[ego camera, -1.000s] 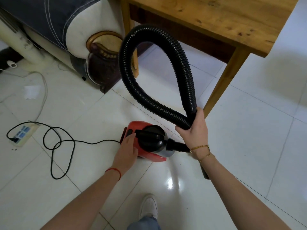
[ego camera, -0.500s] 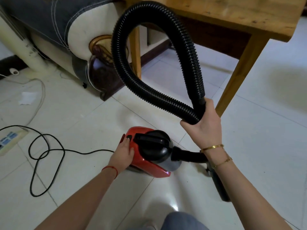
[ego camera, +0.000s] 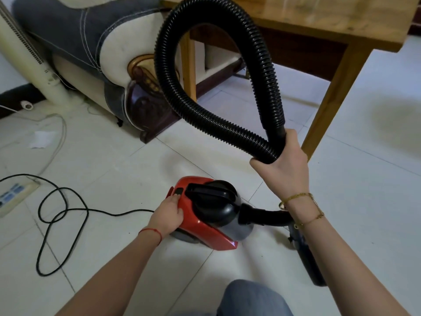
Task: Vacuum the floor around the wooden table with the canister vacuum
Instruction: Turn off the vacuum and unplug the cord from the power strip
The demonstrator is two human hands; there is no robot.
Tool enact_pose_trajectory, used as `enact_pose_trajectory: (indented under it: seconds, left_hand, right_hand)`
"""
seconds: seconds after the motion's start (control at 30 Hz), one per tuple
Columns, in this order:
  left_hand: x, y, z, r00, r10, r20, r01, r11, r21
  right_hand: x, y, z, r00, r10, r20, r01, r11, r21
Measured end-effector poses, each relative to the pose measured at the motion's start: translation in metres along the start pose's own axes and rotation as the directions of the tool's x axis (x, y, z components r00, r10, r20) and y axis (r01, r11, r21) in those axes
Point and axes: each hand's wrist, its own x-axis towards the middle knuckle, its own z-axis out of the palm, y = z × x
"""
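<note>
A small red and black canister vacuum (ego camera: 209, 215) sits on the white tiled floor in front of me. My left hand (ego camera: 167, 215) rests on its rear end, fingers curled over the red shell by a black button. A ribbed black hose (ego camera: 205, 106) rises from the canister's front in a tall loop. My right hand (ego camera: 283, 165) is closed around both runs of the hose where they meet. The black nozzle (ego camera: 307, 258) lies on the floor, mostly hidden behind my right forearm. The wooden table (ego camera: 330, 21) stands at the upper right.
A black power cord (ego camera: 61, 213) coils on the floor at left, running to a power strip (ego camera: 13, 197). An upholstered sofa arm (ego camera: 109, 49) and a cream standing fan (ego camera: 29, 58) stand at the back left. A table leg (ego camera: 328, 106) is just beyond my right hand.
The view has come lower and closer to the vacuum. My right hand has lifted the hose loop higher. My left hand has stayed on the back of the canister.
</note>
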Motion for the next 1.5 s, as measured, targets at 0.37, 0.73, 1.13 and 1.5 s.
enact_pose_trajectory:
  seconds: [0.37, 0.73, 1.13, 1.5]
  left_hand:
    - [0.001, 0.0, -0.014, 0.994, -0.002, 0.11, 0.003, 1.0, -0.01]
    - [0.024, 0.073, -0.041, 0.771, 0.621, 0.137, -0.629, 0.714, 0.308]
    - [0.068, 0.053, -0.085, 0.806, 0.506, 0.307, -0.581, 0.775, 0.248]
    - [0.116, -0.014, -0.225, 0.931, 0.311, 0.192, -0.364, 0.834, 0.415]
  right_hand:
    - [0.006, -0.005, 0.0, 0.999, 0.027, 0.027, -0.027, 1.0, -0.004]
    - [0.025, -0.007, 0.004, 0.996, 0.031, 0.078, -0.026, 0.998, -0.065]
    - [0.09, -0.06, 0.034, 0.989, 0.002, 0.148, -0.003, 1.0, 0.007]
    - [0.187, -0.165, 0.141, 0.964, -0.14, 0.228, 0.098, 0.978, 0.187]
